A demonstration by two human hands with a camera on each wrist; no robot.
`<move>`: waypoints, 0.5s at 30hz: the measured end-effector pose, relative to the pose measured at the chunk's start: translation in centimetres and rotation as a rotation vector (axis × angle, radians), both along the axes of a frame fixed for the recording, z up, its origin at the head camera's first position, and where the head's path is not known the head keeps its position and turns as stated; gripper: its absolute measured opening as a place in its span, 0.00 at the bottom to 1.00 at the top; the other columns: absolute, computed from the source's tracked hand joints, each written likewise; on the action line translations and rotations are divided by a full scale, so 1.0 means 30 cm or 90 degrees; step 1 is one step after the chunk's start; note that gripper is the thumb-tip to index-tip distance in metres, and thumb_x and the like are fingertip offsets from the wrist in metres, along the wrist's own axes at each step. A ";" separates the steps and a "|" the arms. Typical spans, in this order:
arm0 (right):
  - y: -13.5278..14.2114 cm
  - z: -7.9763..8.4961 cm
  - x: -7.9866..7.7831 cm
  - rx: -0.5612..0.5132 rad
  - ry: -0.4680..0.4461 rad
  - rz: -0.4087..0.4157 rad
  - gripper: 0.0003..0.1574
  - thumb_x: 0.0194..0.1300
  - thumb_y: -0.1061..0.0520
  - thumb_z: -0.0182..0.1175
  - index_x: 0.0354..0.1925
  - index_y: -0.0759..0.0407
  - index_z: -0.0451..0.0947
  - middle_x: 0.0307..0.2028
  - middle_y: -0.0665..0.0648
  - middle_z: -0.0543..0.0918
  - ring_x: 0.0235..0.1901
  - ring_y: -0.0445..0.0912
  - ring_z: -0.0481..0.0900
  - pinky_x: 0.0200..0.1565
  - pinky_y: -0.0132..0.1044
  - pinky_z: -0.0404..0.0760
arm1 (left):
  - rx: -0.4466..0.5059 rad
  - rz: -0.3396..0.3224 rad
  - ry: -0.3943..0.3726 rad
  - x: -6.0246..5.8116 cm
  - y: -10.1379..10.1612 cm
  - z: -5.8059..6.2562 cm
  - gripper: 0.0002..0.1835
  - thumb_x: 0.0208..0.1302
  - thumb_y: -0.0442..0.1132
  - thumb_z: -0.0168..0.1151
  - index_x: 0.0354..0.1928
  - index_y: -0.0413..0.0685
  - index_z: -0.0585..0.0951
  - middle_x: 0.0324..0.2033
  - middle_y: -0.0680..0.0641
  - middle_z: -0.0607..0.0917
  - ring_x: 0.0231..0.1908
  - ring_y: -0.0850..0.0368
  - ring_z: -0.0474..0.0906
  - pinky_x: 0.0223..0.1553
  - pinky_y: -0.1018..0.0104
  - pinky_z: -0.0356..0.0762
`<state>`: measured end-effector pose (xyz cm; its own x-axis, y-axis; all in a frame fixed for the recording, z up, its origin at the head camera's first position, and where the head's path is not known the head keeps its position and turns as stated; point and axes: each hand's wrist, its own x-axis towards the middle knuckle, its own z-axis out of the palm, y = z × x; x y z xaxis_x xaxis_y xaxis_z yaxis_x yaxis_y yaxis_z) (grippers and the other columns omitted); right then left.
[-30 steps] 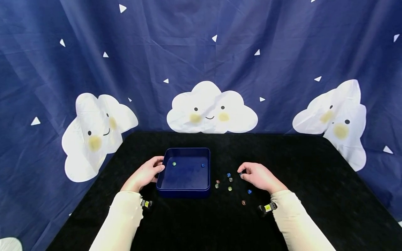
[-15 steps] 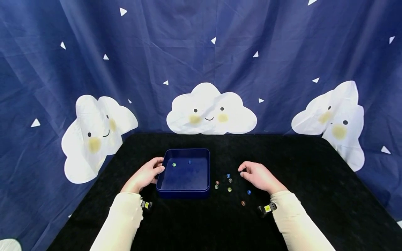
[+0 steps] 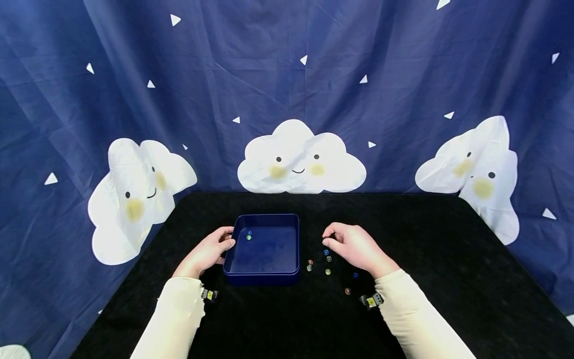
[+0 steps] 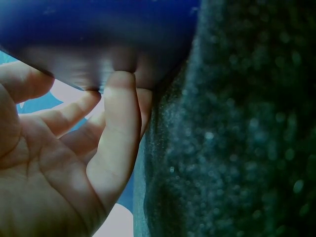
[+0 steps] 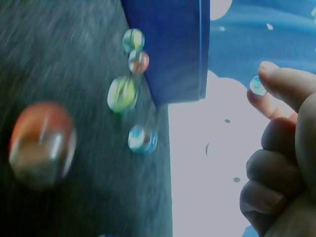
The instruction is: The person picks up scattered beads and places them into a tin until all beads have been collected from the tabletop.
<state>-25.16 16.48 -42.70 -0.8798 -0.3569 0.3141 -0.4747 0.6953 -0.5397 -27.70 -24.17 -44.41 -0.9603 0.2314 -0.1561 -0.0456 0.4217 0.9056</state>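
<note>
A dark blue open box (image 3: 262, 278) sits on the black cloth. My left hand (image 3: 207, 252) holds it by its left wall, thumb at the rim and the other fingertips (image 4: 121, 81) against the outer side. Inside, a blue marble (image 3: 249, 233) and a green marble (image 3: 248, 238) lie close together near the left wall. To the right of the box, my right hand (image 3: 355, 245) pinches a pale bluish glass marble (image 5: 257, 86) between thumb and index finger, other fingers curled in. It is raised above the cloth, near another blue marble (image 3: 326, 253).
Several loose marbles lie right of the box: a clear one (image 3: 329, 259), a reddish one (image 3: 310, 262), a yellow-green one (image 3: 328, 271), a blue one (image 3: 356, 275) and an orange one (image 3: 347, 291) nearest me. A blue curtain (image 3: 287, 75) with clouds hangs behind the table.
My right hand has lifted and moved left toward the box with the pinched marble. The blue marble inside has rolled left, up to the green one. My left hand stays at the box.
</note>
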 end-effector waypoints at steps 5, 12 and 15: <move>-0.098 0.032 -0.004 0.018 0.022 0.043 0.06 0.66 0.43 0.67 0.36 0.37 0.79 0.15 0.38 0.65 0.16 0.34 0.65 0.26 0.34 0.72 | 0.003 -0.004 0.004 -0.004 -0.001 -0.004 0.25 0.78 0.35 0.50 0.72 0.39 0.64 0.61 0.34 0.74 0.59 0.38 0.74 0.44 0.47 0.84; -0.195 0.076 -0.026 0.059 0.060 0.061 0.05 0.65 0.45 0.68 0.38 0.38 0.80 0.16 0.39 0.67 0.16 0.34 0.66 0.26 0.33 0.71 | 0.002 -0.002 0.007 -0.008 -0.001 -0.011 0.25 0.78 0.34 0.50 0.72 0.38 0.64 0.60 0.34 0.74 0.58 0.38 0.75 0.44 0.47 0.84; -0.218 0.087 -0.030 0.072 0.055 0.071 0.06 0.67 0.45 0.66 0.42 0.39 0.82 0.16 0.39 0.69 0.17 0.34 0.68 0.28 0.33 0.73 | 0.008 -0.007 0.006 -0.009 0.002 -0.016 0.25 0.77 0.34 0.50 0.72 0.37 0.64 0.60 0.33 0.74 0.57 0.38 0.76 0.44 0.48 0.84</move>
<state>-26.07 9.95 -40.10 -0.8042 -0.4878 0.3396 -0.5936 0.6896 -0.4149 -27.98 -24.11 -44.89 -0.9591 0.2438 -0.1437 -0.0322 0.4106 0.9113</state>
